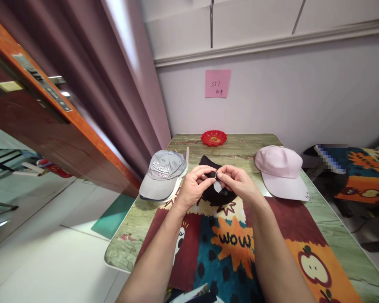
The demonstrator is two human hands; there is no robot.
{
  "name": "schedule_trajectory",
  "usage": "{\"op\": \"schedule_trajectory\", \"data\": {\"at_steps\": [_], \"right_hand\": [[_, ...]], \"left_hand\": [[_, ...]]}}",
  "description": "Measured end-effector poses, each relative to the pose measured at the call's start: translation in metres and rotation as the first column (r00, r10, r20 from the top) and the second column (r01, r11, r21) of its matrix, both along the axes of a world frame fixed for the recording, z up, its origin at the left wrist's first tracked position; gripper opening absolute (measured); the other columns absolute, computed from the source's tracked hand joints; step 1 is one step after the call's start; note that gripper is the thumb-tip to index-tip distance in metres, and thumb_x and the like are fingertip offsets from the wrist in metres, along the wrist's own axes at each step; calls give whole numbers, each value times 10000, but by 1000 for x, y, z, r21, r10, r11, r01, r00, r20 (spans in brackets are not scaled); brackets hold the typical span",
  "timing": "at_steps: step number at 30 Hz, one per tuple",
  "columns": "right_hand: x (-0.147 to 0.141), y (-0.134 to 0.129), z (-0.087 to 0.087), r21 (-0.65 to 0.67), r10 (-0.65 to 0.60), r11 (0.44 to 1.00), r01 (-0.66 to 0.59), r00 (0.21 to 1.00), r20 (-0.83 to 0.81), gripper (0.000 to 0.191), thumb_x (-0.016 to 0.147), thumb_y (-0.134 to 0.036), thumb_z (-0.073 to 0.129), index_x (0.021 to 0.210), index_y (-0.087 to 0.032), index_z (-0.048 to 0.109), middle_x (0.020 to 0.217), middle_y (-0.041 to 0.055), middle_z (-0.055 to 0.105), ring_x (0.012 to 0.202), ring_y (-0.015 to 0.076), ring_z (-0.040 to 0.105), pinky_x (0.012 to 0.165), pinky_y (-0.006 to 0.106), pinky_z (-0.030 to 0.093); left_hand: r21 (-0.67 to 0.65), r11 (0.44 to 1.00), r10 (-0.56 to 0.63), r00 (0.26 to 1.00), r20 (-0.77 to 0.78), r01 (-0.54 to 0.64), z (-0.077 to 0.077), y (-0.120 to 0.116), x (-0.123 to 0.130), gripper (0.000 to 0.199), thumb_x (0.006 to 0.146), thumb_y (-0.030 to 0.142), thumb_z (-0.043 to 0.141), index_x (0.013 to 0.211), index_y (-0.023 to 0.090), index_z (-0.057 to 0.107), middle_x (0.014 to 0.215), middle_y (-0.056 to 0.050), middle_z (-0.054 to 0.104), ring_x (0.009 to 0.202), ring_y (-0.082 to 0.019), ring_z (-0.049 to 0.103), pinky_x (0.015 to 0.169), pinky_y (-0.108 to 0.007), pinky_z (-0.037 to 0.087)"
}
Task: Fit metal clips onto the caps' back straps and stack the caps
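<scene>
A black cap [211,198] lies at the middle of the table, partly hidden behind my hands. My left hand [194,185] pinches one end of the cap's black strap [213,173] between thumb and fingers. From the other side, my right hand [236,181] grips the strap at a small, shiny buckle [216,176]. Below my fingertips shows a pale grey patch [218,186], too small to identify. To the left sits a grey cap [164,171] with "Always" lettering, and on the right is a pale pink cap [281,170].
A red scalloped dish [214,139] stands at the table's back edge. Under my forearms lies a colourful mat [224,269] printed "WOW". A wooden door [69,134] and purple curtain [126,84] are at the left. A pink note [217,83] is on the wall.
</scene>
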State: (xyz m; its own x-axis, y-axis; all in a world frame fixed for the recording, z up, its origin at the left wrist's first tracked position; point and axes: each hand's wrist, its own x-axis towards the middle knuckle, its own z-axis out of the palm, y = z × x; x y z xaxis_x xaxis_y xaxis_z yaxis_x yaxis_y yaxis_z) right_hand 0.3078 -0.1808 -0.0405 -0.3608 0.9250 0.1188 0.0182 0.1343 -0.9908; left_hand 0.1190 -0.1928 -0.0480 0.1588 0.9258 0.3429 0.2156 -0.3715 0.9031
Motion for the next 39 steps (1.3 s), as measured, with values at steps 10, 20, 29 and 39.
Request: {"op": "schedule_trajectory", "data": {"at_steps": [10,20,29,39], "right_hand": [[-5,0,-2,-22,-54,998,53,999,-9,435,849,-611,656,808,-179,627,606,-16,594,510,96,454,501,230,338],[-5,0,-2,9,-91,996,91,996,-11,425,842,-604,666,782,-186,621,593,-19,574,509,103,447,498,239,329],[-8,-3,2,326,-178,940,103,962,207,438,749,-460,819,1121,-261,703,720,-18,666,639,159,578,605,273,421],[-14,-6,4,480,-341,862,164,887,310,177,834,-342,732,990,-262,754,872,25,772,751,208,696,719,316,487]], "left_hand": [[23,999,31,999,-40,-30,8,-5,1,203,831,262,726,1023,205,753,1141,-78,671,744,-116,600,646,-241,494],[-86,981,180,977,112,-171,13,-6,6,371,716,385,839,965,183,652,858,-5,638,668,-89,562,577,-192,446],[-322,945,113,980,164,-55,14,-6,11,279,811,434,712,755,171,635,564,45,537,481,-72,456,450,-192,348],[-222,952,248,954,168,-209,12,-5,-2,255,790,402,721,718,166,658,664,21,599,528,-71,493,492,-195,380]]}}
